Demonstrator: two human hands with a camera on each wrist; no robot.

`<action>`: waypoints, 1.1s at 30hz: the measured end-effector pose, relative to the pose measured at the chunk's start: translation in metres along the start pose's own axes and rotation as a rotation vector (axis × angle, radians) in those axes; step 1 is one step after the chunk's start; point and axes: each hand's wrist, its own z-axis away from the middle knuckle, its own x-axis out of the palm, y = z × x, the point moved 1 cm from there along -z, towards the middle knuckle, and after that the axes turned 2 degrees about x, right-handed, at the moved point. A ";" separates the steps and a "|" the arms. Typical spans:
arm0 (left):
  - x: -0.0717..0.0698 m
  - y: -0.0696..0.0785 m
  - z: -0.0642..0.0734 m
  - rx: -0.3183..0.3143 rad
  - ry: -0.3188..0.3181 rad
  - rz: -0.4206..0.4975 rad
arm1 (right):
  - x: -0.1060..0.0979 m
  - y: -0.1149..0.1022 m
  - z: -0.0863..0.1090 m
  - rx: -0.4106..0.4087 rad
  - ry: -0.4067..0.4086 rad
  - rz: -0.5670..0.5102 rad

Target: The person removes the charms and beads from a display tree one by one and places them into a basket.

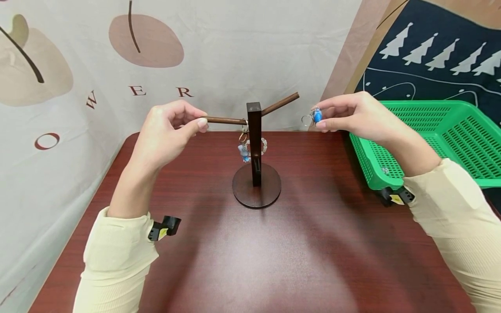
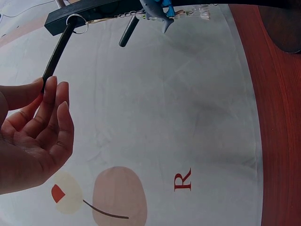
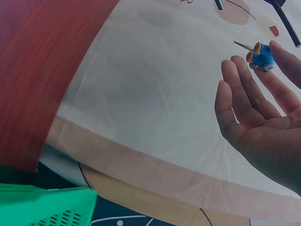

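Observation:
A dark wooden stand (image 1: 255, 145) with a round base and side pegs stands on the table. My left hand (image 1: 166, 126) pinches the tip of its left peg (image 1: 227, 120) between thumb and fingers. Near the post, a keychain with a blue-grey figure (image 1: 243, 152) hangs from that peg by a ring, clearer in the left wrist view as a grey dolphin-like charm (image 2: 155, 9). A beaded loop (image 1: 264, 146) shows behind the post. My right hand (image 1: 358, 114) pinches a small blue figure keychain (image 1: 318, 115), its metal ring sticking out leftward, apart from the right peg (image 1: 280, 104).
At the right of the table is a green plastic basket (image 1: 377, 174) with a small shiny item (image 1: 385, 170) inside. A printed cloth (image 1: 242, 52) hangs behind the table. The reddish-brown tabletop (image 1: 250, 252) spreads in front of the stand.

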 end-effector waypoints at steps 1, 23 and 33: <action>0.000 0.000 0.000 0.000 0.000 -0.001 | -0.001 0.001 0.000 0.001 0.001 0.000; 0.000 -0.001 0.000 0.015 0.006 -0.009 | -0.030 0.033 0.017 0.150 0.058 0.051; 0.001 0.000 0.000 0.006 0.006 -0.007 | -0.047 0.052 0.026 0.209 0.085 0.014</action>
